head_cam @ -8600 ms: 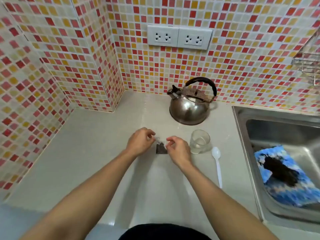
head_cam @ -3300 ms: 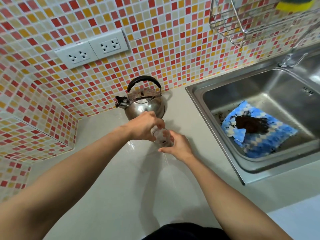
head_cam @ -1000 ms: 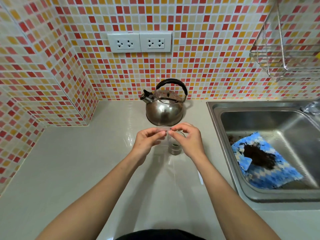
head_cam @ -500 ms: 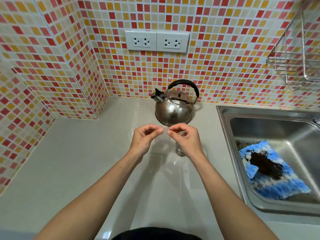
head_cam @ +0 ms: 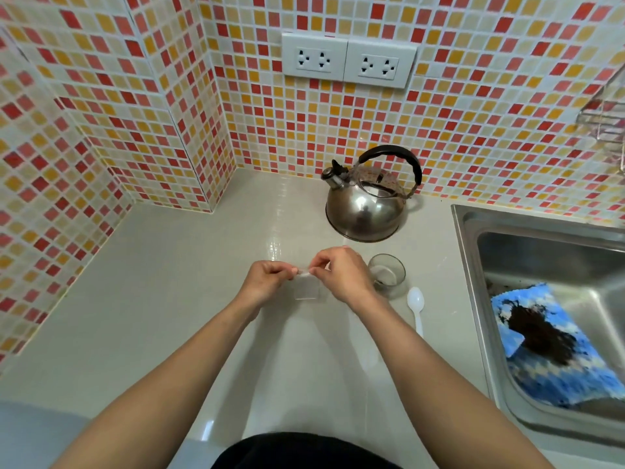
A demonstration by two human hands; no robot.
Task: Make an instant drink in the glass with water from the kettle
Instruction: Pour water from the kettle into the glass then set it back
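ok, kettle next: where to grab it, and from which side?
Take the kettle by the black arched handle over the lid, coming down from above. The handle stands upright and clear. The spout points left, so a right hand grip pours leftward; the glass stands just in front of it.

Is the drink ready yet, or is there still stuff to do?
Not yet. Done: dark powder sits at the bottom of the glass. In hand: the left hand and right hand pinch the clear, empty-looking packet by its top edge. Left: pour water from the kettle, then probably stir with the white spoon, which lies untouched.
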